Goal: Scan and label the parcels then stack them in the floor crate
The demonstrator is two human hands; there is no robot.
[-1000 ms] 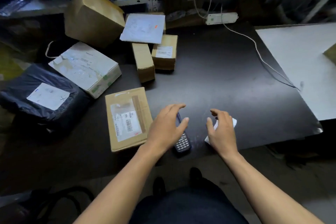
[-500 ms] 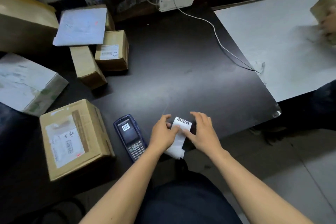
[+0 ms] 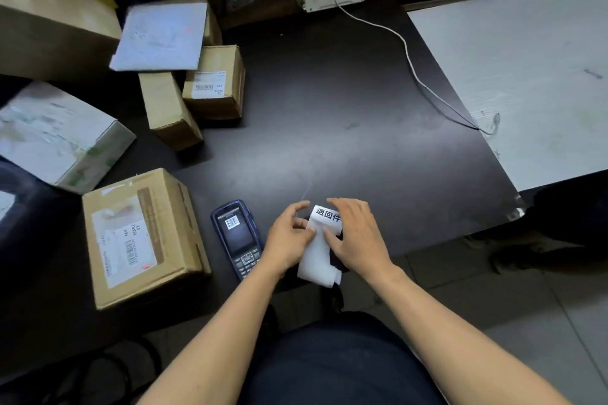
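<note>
Label strip [image 3: 318,248] printed "退回件", pinched between fingers of left hand [image 3: 289,242] and right hand [image 3: 357,237]; scanner [image 3: 237,235] beside, barcode on screen, on counter [image 3: 345,115].

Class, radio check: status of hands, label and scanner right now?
Left hand and right hand both pinch label strip. Scanner lies on table, unheld. Nearest parcel unlabelled; nothing in the way.

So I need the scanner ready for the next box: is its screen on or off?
On. The scanner, lying face up on the dark table beside the left hand, shows a barcode on its screen.
</note>
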